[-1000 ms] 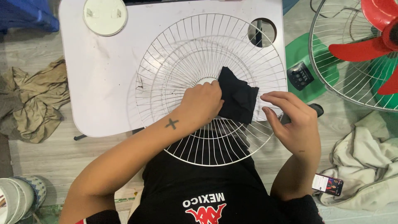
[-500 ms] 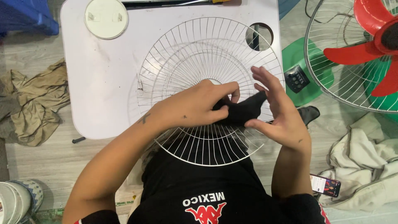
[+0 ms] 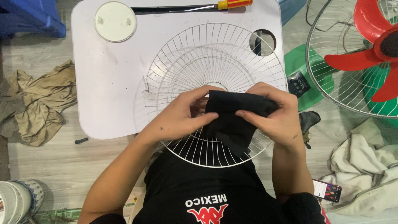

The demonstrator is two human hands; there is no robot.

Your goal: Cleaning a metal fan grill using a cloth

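Matt black cloth; glossy white wire fan guard; smooth plastic table.

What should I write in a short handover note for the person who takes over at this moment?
Left hand: grips the black cloth at its left edge.
Right hand: grips the same cloth from the right.
The cloth lies over the white fan grille, which rests on the white table.
Screwdriver and round white cap lie at the table's far edge.
Done or left: cannot tell how much of the grille is wiped.

The black cloth, earlier bunched under the left hand, is now spread flat over the fan grille; the right hand now grips its edge too.
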